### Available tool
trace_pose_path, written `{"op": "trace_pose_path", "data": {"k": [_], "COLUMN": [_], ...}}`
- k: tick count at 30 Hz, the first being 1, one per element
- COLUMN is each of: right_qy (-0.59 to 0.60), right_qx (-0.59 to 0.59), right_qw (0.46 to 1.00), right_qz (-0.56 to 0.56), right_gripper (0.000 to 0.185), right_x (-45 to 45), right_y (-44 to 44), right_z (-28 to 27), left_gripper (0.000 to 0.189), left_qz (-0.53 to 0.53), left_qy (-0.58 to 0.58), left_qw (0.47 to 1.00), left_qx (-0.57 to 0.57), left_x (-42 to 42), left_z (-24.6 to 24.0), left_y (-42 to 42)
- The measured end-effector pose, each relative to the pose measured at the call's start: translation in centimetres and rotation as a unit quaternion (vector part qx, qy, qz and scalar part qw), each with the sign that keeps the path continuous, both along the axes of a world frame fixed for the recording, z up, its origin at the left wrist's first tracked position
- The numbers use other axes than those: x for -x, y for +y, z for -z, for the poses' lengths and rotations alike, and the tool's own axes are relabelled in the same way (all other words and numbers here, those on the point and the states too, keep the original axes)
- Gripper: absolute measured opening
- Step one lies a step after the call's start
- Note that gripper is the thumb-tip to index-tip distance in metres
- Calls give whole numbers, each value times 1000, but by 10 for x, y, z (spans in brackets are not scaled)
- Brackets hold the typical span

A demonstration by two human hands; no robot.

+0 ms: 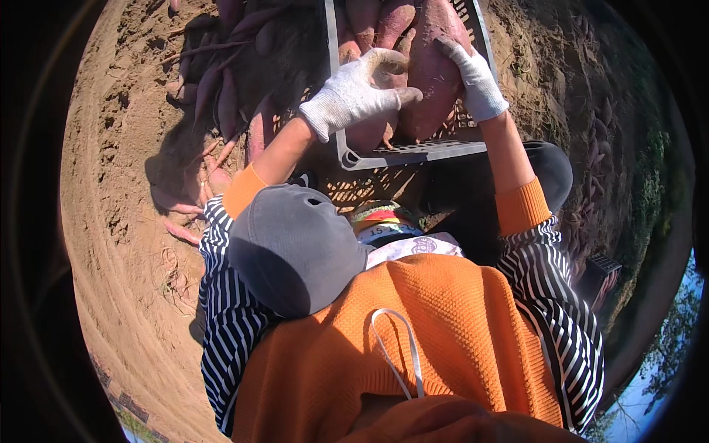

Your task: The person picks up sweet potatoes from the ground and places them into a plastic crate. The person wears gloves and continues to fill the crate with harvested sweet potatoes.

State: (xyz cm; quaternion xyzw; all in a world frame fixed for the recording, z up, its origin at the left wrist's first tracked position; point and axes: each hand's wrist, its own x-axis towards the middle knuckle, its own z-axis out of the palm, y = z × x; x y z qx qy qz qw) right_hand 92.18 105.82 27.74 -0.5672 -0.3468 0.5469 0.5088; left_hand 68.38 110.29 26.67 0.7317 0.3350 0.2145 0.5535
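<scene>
My left hand (363,88), in a white knitted glove soiled at the fingertips, is over the left part of a grey plastic crate (415,158). Its fingers and thumb are spread, with nothing visibly between them; the thumb tip lies close to a large sweet potato (435,72). Along that sweet potato's right side is my right hand (471,77), gloved alike, its thumb and palm gripping it; its other fingers are hidden. The large root lies lengthwise in the crate. More sweet potatoes (396,22) fill the crate around it.
Loose sweet potatoes (227,105) lie in a heap on the soil left of the crate. A few more (183,231) are nearer me. A grey cloth-covered form (293,249) is beside my left forearm. Farther right run a row of roots (595,160) and a dark crate (602,271).
</scene>
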Motion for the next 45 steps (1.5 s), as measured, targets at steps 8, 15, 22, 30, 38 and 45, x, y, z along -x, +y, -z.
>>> {"op": "trace_pose_path", "data": {"k": [8,15,22,30,38,45], "right_qy": [-459,-779,-797,-701,-156,-280], "right_qx": [-42,-166,-311,-176,338,214], "right_qw": [886,482,189,575,919,933], "right_qz": [-45,-365,-482,-384,-128,-75], "right_gripper": [82,95,42,43,86,79], "right_x": [-71,-66,-98,-65,-57,-56], "right_y": [4,28,28,-18,-21,-22], "right_z": [-12,-87,-40,50,66,64], "left_gripper": [40,65,25,28,21,24], "left_qz": [119,236,237,206,202,182], "left_qy": [117,141,242,204,151,163], "left_qw": [940,893,859,890,912,918], "left_qx": [-296,-355,-384,-352,-324,-312], "left_x": [-19,-73,-58,-54,-56,-53], "left_z": [43,103,80,101,109,112], "left_y": [-3,-3,-17,-16,-16,-13]}}
